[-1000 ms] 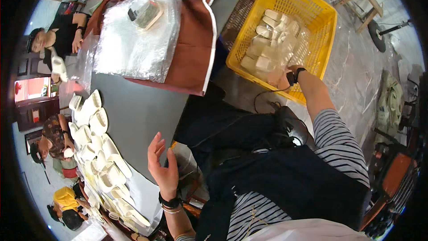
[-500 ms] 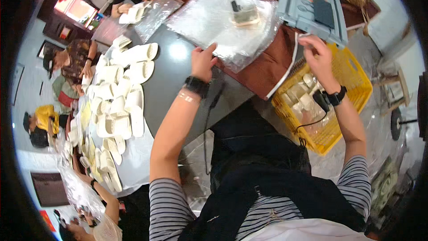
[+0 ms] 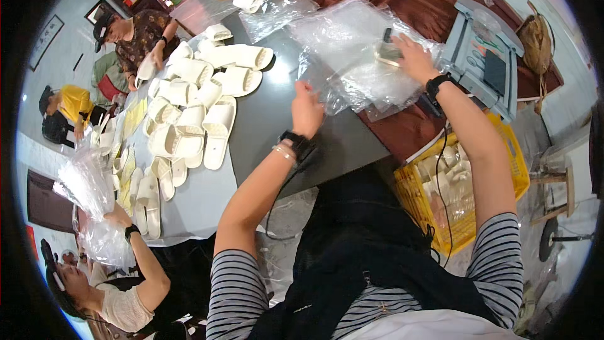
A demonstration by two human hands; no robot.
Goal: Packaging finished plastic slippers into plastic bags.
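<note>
Left hand [image 3: 307,110] pinches edge of clear bags [image 3: 358,56], grip closed on plastic. Right hand [image 3: 414,56] rests on top of same pile, fingers spread, grip loose. Bags lie on bench [image 3: 270,119], beside white slippers [image 3: 201,107]. Yellow basket [image 3: 497,170] by right elbow.

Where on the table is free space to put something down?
The dark table strip between the white slippers and the plastic bags, just left of the left hand, is bare. The slipper side and the bag pile under the right hand are crowded.
</note>
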